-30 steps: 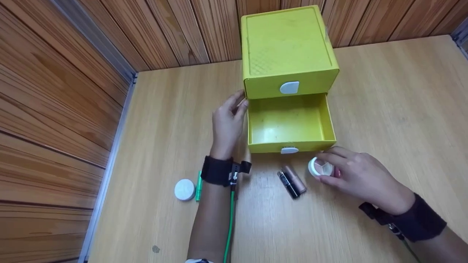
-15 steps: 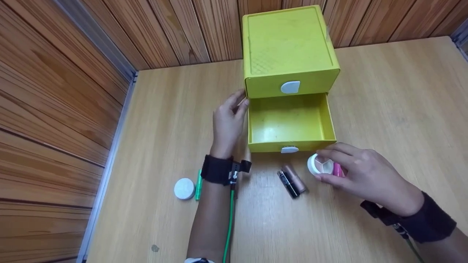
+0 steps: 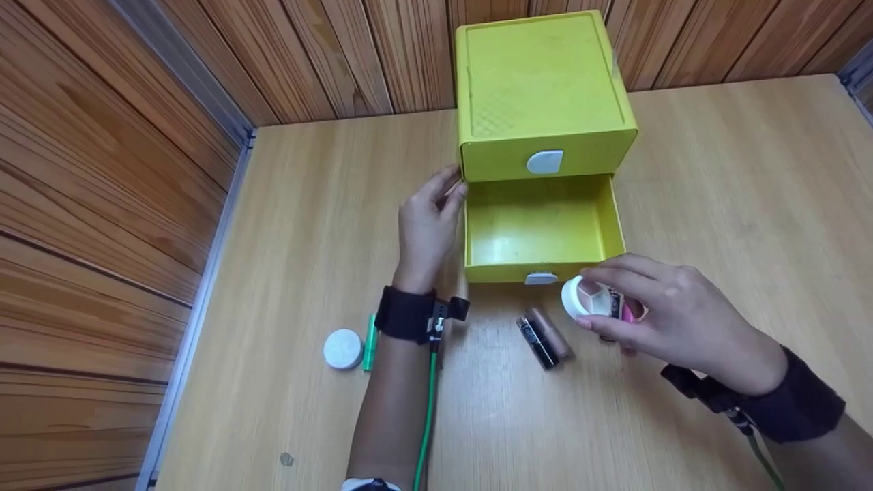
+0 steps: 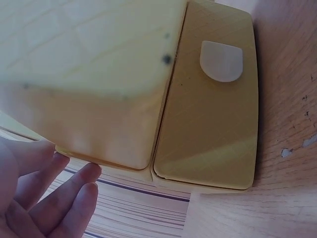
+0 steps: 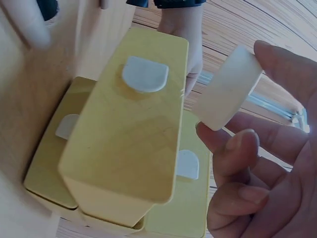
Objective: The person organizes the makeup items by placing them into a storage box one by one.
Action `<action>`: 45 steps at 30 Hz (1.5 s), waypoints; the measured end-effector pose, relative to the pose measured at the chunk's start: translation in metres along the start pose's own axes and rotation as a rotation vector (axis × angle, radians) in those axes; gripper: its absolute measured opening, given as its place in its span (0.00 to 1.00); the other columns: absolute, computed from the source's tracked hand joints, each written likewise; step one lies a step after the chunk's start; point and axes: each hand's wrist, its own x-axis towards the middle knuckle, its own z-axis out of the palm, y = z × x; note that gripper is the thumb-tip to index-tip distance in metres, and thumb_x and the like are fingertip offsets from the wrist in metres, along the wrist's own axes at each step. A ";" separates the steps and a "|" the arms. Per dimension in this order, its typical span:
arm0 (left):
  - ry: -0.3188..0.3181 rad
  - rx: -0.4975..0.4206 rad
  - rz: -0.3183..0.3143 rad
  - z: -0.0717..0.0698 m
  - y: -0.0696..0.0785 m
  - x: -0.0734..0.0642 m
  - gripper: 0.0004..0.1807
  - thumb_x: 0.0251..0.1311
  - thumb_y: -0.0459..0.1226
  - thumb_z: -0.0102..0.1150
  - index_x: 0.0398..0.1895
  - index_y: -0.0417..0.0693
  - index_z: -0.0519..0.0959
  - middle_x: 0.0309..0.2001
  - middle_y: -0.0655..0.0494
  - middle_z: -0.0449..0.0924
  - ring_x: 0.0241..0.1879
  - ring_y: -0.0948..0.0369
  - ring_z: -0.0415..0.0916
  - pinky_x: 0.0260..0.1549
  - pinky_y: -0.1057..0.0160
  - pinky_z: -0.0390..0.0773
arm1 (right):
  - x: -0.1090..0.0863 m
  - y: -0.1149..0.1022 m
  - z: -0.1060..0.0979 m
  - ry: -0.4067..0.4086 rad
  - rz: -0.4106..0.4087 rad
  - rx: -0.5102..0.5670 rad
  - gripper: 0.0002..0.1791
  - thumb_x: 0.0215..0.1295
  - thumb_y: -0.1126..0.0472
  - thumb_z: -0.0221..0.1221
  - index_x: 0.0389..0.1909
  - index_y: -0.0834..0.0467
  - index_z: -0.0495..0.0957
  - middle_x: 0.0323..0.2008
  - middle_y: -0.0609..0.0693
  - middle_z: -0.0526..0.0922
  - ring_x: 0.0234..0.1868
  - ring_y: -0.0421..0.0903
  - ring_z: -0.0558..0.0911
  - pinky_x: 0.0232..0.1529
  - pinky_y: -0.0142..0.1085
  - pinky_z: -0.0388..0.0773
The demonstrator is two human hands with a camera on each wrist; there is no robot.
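Observation:
My right hand [image 3: 672, 314] pinches a small round white case [image 3: 585, 298] between thumb and fingers, tilted so its top with three sections shows. It hovers just in front of the pulled-out yellow drawer [image 3: 545, 273]. In the right wrist view the white case [image 5: 229, 88] shows its plain side, near the drawer front [image 5: 129, 119]. My left hand [image 3: 428, 228] rests at the left side of the yellow drawer unit [image 3: 542, 78]. In the left wrist view, its fingertips [image 4: 90, 172] touch the drawer's side edge. The bottom of the drawer shows bare.
A black tube [image 3: 537, 343] and a mauve tube [image 3: 551, 334] lie side by side before the drawer. A pink item [image 3: 628, 312] shows partly under the right hand. Left of the left forearm are a round white lid-like piece [image 3: 343, 349] and a green tube [image 3: 370, 343].
My right hand has raised the white case and brought it slightly left, closer to the drawer front. A dark item beside the pink one has come into sight. The left hand stays put.

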 end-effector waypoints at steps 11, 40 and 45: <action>-0.002 -0.003 -0.013 0.003 -0.002 -0.001 0.19 0.65 0.34 0.61 0.59 0.41 0.77 0.57 0.48 0.78 0.51 0.61 0.79 0.45 0.74 0.76 | 0.023 -0.002 0.003 0.044 -0.015 0.003 0.24 0.52 0.53 0.73 0.47 0.61 0.83 0.43 0.50 0.83 0.23 0.33 0.75 0.21 0.22 0.74; -0.013 0.007 -0.015 0.010 -0.005 -0.001 0.20 0.64 0.34 0.62 0.59 0.42 0.77 0.55 0.49 0.79 0.46 0.60 0.82 0.44 0.72 0.78 | 0.089 0.004 0.060 -0.043 0.168 -0.028 0.25 0.59 0.52 0.67 0.56 0.58 0.79 0.46 0.52 0.79 0.36 0.46 0.80 0.34 0.37 0.79; -0.016 0.012 -0.015 0.012 -0.006 0.000 0.20 0.64 0.34 0.62 0.59 0.42 0.77 0.56 0.50 0.79 0.46 0.61 0.82 0.44 0.73 0.77 | 0.096 0.004 0.065 -0.112 0.271 -0.022 0.26 0.58 0.51 0.67 0.57 0.56 0.79 0.47 0.51 0.78 0.38 0.47 0.79 0.37 0.42 0.79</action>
